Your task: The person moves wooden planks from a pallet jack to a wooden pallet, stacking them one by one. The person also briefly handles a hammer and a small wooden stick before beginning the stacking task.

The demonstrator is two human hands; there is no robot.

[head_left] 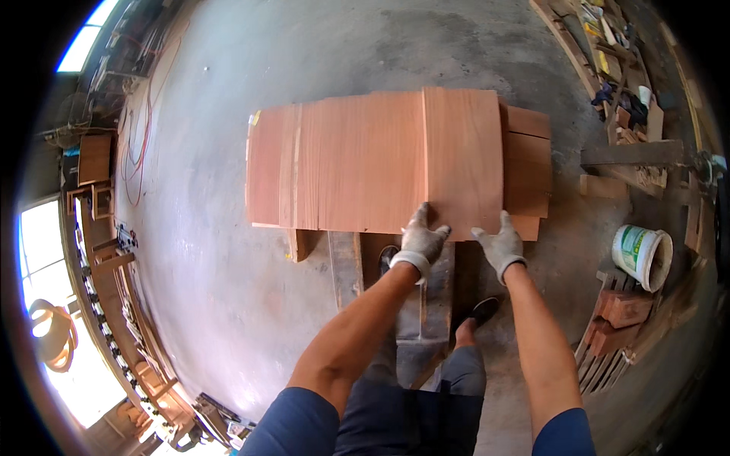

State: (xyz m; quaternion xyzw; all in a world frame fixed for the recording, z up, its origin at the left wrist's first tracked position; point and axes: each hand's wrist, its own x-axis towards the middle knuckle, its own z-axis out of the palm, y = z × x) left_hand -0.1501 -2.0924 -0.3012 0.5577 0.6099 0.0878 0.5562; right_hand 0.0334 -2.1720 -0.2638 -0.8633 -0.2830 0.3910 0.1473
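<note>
L hand [422, 242], gloved: index & thumb spread, touching top board [464, 152] at its near L corner. R hand [502, 247], gloved, same spread at near R corner. Can't tell if fingers grip. Board lies nr. stack's [353, 159] R edge, its near edge slightly past stack's. Further R: bucket [639, 254], brown blocks [620, 319] on slats [605, 371]. Far L: red cord [142, 144] on floor [198, 205].

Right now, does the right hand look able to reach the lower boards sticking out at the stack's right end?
Yes, most likely: the right hand is at the near right corner of the top panel, and the lower boards stick out beyond it; the panel leaves their right ends uncovered.
</note>
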